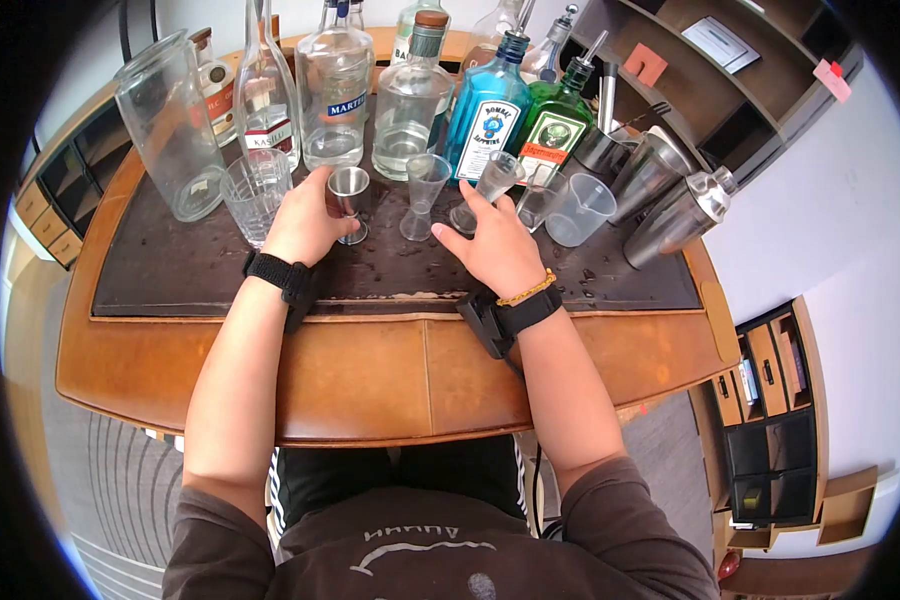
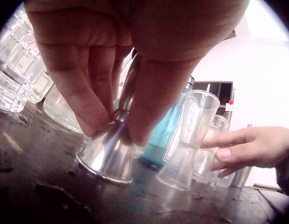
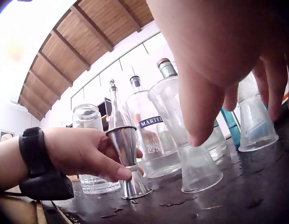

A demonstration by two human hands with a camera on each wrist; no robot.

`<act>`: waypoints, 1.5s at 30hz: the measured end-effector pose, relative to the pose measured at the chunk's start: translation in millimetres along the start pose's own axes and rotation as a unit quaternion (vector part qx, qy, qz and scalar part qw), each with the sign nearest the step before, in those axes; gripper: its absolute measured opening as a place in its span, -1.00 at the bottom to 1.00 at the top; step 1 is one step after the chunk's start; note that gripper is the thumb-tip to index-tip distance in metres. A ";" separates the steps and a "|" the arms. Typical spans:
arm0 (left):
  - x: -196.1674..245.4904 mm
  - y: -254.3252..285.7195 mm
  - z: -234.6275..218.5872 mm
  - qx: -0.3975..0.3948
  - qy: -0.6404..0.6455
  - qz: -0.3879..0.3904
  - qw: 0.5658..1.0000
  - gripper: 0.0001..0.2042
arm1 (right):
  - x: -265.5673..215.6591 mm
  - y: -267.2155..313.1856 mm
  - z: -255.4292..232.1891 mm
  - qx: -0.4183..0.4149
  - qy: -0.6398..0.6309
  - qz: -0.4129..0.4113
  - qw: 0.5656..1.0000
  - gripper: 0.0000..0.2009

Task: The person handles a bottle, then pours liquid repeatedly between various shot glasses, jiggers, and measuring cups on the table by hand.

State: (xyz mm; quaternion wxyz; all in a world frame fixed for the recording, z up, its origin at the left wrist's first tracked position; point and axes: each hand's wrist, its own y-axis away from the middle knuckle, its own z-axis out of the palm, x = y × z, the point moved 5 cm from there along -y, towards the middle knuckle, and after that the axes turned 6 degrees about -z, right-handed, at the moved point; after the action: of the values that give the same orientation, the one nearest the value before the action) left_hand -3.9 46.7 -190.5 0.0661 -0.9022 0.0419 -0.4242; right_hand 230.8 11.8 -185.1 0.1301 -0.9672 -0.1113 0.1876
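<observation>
In the head view, your left hand (image 1: 305,220) is closed around the metal jigger (image 1: 349,187), fingers on its far side and thumb low at its near side. The jigger stands on the dark top of the table (image 1: 370,375), long axis upright, cup opening upward. To its right, between your two hands, the nearer clear jigger (image 1: 426,178) also stands upright, with the blue bottle (image 1: 485,130) behind it and to the right. Your right hand (image 1: 500,245) is open, thumb and fingers spread. Its thumb tip is just beside that clear jigger, on the right, so this hand is the nearer one. The farther clear jigger (image 1: 503,172) is at the fingers of the same hand, partly hidden by them.

In the left wrist view, your left fingers and thumb come down on either side of the metal jigger and pinch it about its narrow waist, its flared base on the table. The nearer clear jigger is apart from this grip, with your right fingers reaching in at its far side; you cannot tell here whether they touch it.

In the right wrist view, your right thumb hangs down by the waist of the nearer clear jigger, touching it or very close. Your other fingers extend beyond, beside the farther clear jigger, with no closed grip plain to see. Across from them, your left hand holds the metal jigger upright.
</observation>
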 end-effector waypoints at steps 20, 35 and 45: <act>1.1 0.6 -0.3 -0.010 0.003 -0.013 1.000 -0.46 | 19.3 -16.0 -4.3 0.192 -0.255 -0.007 0.948 -0.27; -3.2 -1.2 1.1 0.006 0.011 0.005 1.000 -0.49 | 7.8 -17.2 -8.5 0.181 -0.528 -0.015 0.829 -0.12; 3.6 2.2 -0.9 0.001 0.008 0.004 1.000 -0.51 | 5.1 -18.3 -16.5 0.171 -0.554 -0.030 0.815 -0.08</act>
State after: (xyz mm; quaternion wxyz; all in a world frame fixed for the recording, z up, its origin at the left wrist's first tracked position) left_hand -2.3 44.0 -187.5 0.0683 -0.8984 0.0455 -0.4313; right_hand 238.9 26.9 -166.7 0.2152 -0.6584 -0.1596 0.7034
